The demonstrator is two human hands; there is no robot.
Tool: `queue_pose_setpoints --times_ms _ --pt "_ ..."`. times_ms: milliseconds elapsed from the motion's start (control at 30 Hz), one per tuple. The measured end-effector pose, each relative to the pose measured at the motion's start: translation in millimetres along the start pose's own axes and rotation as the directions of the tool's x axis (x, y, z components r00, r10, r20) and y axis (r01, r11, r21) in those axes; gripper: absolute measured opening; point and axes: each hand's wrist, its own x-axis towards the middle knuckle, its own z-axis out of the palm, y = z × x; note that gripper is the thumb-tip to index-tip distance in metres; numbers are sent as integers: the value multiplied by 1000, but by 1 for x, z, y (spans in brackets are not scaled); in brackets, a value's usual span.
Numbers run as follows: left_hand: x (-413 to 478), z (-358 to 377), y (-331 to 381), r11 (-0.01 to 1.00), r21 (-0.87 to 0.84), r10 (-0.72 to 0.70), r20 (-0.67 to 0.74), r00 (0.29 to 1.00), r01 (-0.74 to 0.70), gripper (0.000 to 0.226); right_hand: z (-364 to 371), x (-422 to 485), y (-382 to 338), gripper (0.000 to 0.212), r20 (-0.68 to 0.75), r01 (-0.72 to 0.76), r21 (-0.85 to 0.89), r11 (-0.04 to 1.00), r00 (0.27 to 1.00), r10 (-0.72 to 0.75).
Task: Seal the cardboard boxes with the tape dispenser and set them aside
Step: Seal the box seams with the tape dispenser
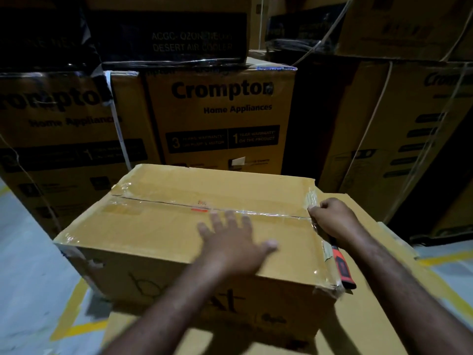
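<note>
Here, head view, centre: cardboard box point(158, 234), flaps closed, clear tape point(268, 213) running L–R along the top seam & wrinkled over both ends. Box sits on a larger flat cardboard surface point(371, 316), near the person, in front of the stacked cartons.

L hand point(235, 242): palm down on the box top, just below the seam, right of centre. Its fingers point(217, 221) are straight & spread, thumb out to the right, pressing flat on the cardboard.

R hand point(332, 216): at the box's right edge, where the seam tape ends. Fingers curled into a fist, knuckles up. A red & black handle, the tape dispenser point(343, 267), sticks out from under the wrist, lying along the box's right side. Rest of the tool is hidden by hand & box, so exact grip cannot be told.

Bkgd: tall "Crompton Home Appliances" cartons point(220, 119), some strapped w/ cord. Grey floor point(30, 278) w/ yellow lines point(76, 326) at left.
</note>
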Motion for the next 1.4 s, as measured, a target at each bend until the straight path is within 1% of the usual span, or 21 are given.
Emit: queue_pose_setpoints --times_ms 100,200,267,333,367,433,500,567,633,700,733,800,833,867,933,967,1000,1133,1267,1333,1400 --pt "-32 17 78 989 54 133 45 990 -135 105 -6 0 -3 37 7 39 -176 984 999 -38" --pt "-44 28 109 985 110 131 18 991 -132 105 -19 12 -3 61 27 104 -269 958 995 -101" --pt "-50 38 112 990 123 78 -49 996 -72 100 -32 28 -6 75 37 209 -254 944 978 -206" --pt "-57 48 112 998 60 -1 -131 991 9 94 -42 54 -9 81 101 321 -225 920 947 -305" --pt "-61 53 113 998 6 -61 -160 985 62 91 -44 67 -9 82 169 343 -173 923 934 -316" --pt "-69 64 120 973 -135 -209 -190 959 185 86 -42 88 -6 84 350 312 16 950 888 -298" --pt "-74 77 130 896 -334 -370 -202 907 292 90 -34 102 2 85 462 229 198 953 836 -296" --pt "-81 90 141 737 -588 -512 -164 843 333 101 -24 110 8 85 449 152 344 927 840 -304" --pt "-87 97 156 548 -794 -568 -123 814 263 113 -18 112 8 84 421 115 424 898 853 -308" --pt "-87 97 171 409 -899 -590 -129 797 157 125 -18 109 3 81 431 119 435 893 843 -322" --pt "-85 93 176 365 -925 -621 -158 768 105 129 -20 107 0 80 450 126 433 893 828 -335" --pt "-81 84 182 315 -949 -721 -248 647 -12 125 -25 99 -6 83 488 136 422 896 799 -352" --pt "-80 80 180 322 -945 -761 -298 576 -62 112 -28 94 -9 83 500 147 419 896 786 -363" --pt "-82 76 175 349 -932 -782 -347 517 -97 92 -30 88 -12 81 503 167 421 892 776 -382" --pt "-84 71 154 406 -903 -809 -428 403 -143 44 -33 75 -17 73 486 206 440 874 763 -425" --pt "-84 67 143 420 -894 -822 -448 352 -157 24 -36 68 -19 69 467 227 451 863 764 -445" --pt "-86 63 133 432 -885 -823 -466 325 -173 13 -40 61 -21 65 445 244 460 854 769 -459" --pt "-98 41 122 459 -855 -794 -516 322 -240 13 -73 34 -25 65 331 278 525 805 804 -493" --pt "-108 10 121 491 -797 -721 -599 349 -351 20 -125 6 -25 62 185 313 588 746 846 -500" --pt "-109 -6 122 500 -749 -659 -655 371 -434 34 -155 -9 -22 61 107 326 604 727 871 -479" --pt "-108 -23 125 469 -723 -597 -683 421 -508 55 -187 -29 -16 58 7 357 582 731 896 -444"
